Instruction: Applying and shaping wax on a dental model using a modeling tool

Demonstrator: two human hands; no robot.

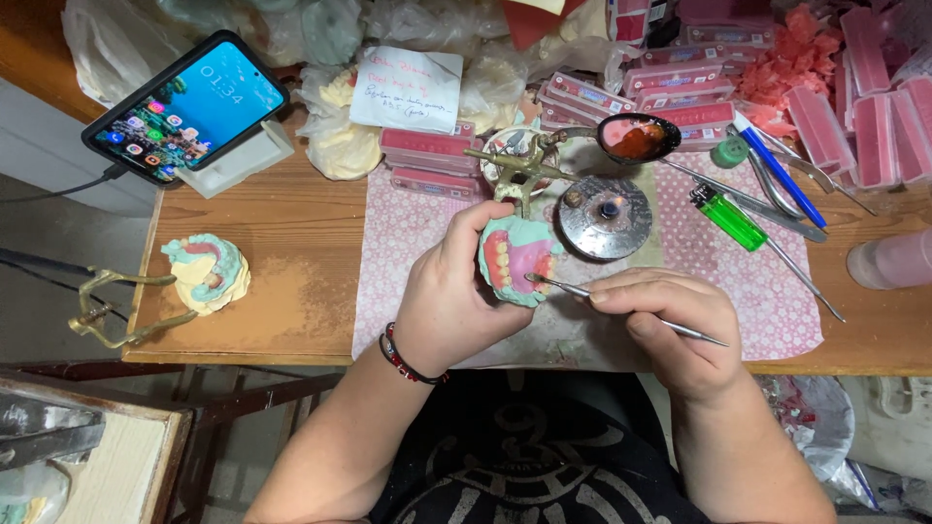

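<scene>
Gripping a dental model (516,260) of pale green plaster with pink wax gums and a row of teeth, the left hand (451,291) has its fingers wrapped shut around the model's left side and holds it above the near edge of the wooden table (291,252). A brass hinged frame (513,167) rises from the top of the model. The right hand (670,325) is closed on a thin metal tool (621,306), pinched between thumb and fingers, and the tool's tip rests at the pink wax just beside the teeth; whether it presses in is hard to tell from this angle.

Under both hands lies a pink dotted paper sheet (767,301). Just behind the model sits a round metal burner (607,215), and beyond that a spoon (636,138) holding dark red melted wax. A green lighter (728,218) lies to the right, near a blue pen (782,175). Far left on the table stands a second model (206,272) in its own brass frame, and a phone (186,105) leans on a white stand.
</scene>
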